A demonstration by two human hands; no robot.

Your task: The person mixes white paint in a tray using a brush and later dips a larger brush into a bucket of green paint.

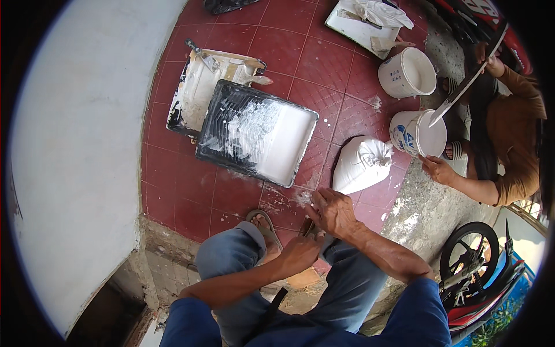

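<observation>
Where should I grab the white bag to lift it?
Probably by the bunched neck of the white bag, coming from above at its right end: the gathered folds there look easy to close fingers around, while the rest is fat and rounded.

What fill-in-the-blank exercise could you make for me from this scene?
1. The floor tiles are ____ in colour.
2. The black tray holds ____ paint.
3. The person's right hand is closer to the tied white bag than the ____ hand is.
4. There are ____ white buckets near the co-worker.

Missing words: red; white; left; two.
</observation>
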